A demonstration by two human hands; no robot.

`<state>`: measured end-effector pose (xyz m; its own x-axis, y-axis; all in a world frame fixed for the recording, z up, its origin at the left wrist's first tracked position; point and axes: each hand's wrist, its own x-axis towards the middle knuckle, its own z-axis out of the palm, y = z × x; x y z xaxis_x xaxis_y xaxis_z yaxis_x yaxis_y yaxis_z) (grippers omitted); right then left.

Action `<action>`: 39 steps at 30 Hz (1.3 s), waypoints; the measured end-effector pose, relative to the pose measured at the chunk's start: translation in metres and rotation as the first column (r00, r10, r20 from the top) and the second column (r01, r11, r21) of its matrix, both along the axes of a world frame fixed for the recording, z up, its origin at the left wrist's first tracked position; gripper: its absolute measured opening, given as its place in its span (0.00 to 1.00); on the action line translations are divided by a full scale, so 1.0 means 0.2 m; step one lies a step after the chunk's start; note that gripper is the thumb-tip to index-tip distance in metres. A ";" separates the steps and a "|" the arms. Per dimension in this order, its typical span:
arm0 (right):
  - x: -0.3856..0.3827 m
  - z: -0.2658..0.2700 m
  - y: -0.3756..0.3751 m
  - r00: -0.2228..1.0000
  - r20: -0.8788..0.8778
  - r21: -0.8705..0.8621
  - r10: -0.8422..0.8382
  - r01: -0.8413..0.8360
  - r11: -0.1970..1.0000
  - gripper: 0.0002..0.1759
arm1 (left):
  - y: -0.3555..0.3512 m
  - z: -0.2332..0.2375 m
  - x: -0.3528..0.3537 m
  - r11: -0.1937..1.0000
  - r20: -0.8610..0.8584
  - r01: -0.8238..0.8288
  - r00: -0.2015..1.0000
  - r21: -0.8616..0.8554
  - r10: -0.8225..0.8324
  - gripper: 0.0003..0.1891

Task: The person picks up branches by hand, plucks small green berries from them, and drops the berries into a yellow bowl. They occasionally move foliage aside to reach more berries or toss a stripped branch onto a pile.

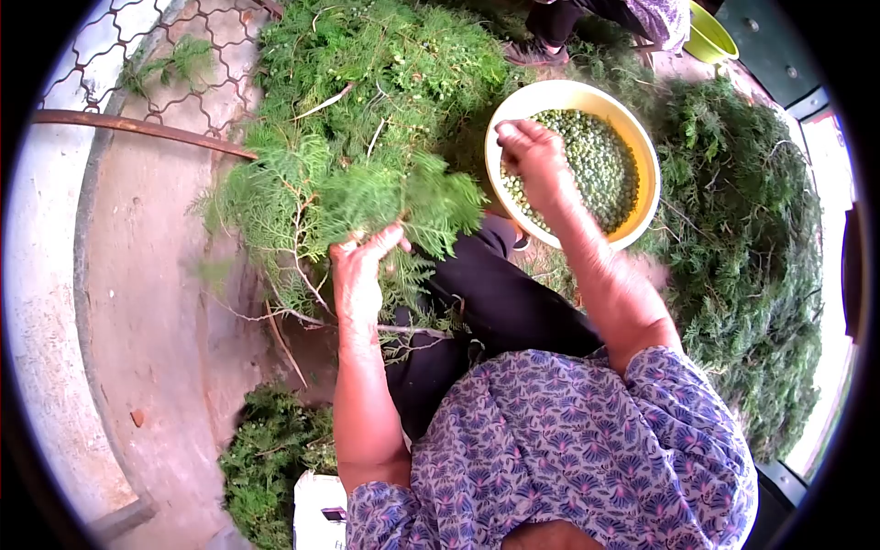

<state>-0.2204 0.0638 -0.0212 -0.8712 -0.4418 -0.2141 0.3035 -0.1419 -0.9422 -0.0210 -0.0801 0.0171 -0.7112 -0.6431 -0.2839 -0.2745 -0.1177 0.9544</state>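
Note:
My left hand (360,270) is closed around a leafy evergreen branch (367,197) with flat, feathery sprays. The foliage spreads out above and beside the fingers, partly blurred. Over the left part of a pale yellow basin (646,151) hangs my right hand (539,165), its fingers curled in. Whatever those fingers may hold is hidden. Many small round green cones (600,165) fill much of the basin. A bare woody twig (403,330) crosses under my left wrist, by my dark trousers.
A large heap of cut greenery (385,64) lies ahead, and another pile (742,229) runs along the right. Someone's shoe (536,53) and a green tub (712,35) are at the top. A rusty bar (147,131) and wire mesh (197,55) stand at the upper left.

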 end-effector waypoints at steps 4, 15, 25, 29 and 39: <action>-0.18 -0.13 0.20 0.973 -0.214 0.158 -0.089 0.125 0.980 0.15 | -0.02 0.07 -0.01 0.985 -0.091 -0.036 0.994 0.169 0.052 0.19; -0.19 -0.20 0.36 0.892 -0.449 0.514 0.042 0.220 0.829 0.16 | -0.08 0.06 0.05 0.964 -0.009 -0.031 0.999 0.263 0.035 0.27; 0.42 0.08 -0.13 0.549 -0.679 0.357 0.487 -0.333 0.873 0.15 | 0.06 0.03 -0.01 0.725 0.232 0.048 0.960 -0.687 0.156 0.27; 0.47 0.11 -0.16 0.553 -0.658 0.370 0.511 -0.354 0.859 0.17 | 0.22 0.12 0.13 0.516 0.219 0.131 0.969 -0.846 0.114 0.31; 0.63 0.10 -0.09 0.404 -0.783 0.388 0.473 -0.278 0.879 0.20 | 0.16 0.10 0.53 0.502 -0.424 -0.783 0.622 -0.368 0.658 0.31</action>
